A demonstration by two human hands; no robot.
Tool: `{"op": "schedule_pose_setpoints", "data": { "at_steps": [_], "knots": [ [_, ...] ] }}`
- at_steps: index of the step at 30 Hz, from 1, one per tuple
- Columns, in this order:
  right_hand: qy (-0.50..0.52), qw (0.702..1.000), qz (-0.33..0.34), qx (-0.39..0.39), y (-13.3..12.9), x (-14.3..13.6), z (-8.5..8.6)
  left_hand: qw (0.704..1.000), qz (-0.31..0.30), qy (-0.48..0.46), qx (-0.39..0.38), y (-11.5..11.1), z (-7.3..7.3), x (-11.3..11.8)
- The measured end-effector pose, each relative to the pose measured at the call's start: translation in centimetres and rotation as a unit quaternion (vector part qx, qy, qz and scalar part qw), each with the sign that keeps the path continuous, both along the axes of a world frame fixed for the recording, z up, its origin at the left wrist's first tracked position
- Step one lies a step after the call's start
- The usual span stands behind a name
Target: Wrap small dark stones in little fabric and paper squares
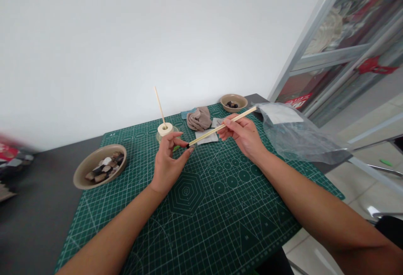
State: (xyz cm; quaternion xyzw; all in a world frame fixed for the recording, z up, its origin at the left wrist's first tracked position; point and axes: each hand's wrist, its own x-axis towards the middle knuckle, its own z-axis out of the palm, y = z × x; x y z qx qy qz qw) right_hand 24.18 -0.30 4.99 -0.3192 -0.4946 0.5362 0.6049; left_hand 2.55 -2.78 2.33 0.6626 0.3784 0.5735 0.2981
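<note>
My right hand [241,134] grips a pair of pale wooden chopsticks [214,130] that slant down to the left. At their tips is a small black piece [188,145], pinched between the thumb and a finger of my left hand [170,157]. Just behind my left hand stands a cream round holder [165,129] on a clear dish, with a thin wooden stick [160,105] upright in its hole. Part of something green shows behind my left fingers.
A green cutting mat [220,224] covers the dark table. On the left, a tan bowl [80,174] holds several stones; a smaller bowl [224,102] with dark pieces sits at the back. A crumpled cloth [199,119], white paper [206,137] and a clear plastic bag [289,140] lie around.
</note>
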Motion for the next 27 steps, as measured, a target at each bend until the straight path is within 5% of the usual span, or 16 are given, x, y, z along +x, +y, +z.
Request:
{"op": "schedule_pose_setpoints", "data": {
  "at_steps": [27],
  "knots": [
    [-0.015, 0.999, -0.025, 0.015, -0.15, 0.08, 0.32, 1.000, 0.004, -0.001, -0.003, 0.05, 0.18, 0.15]
  ]
}}
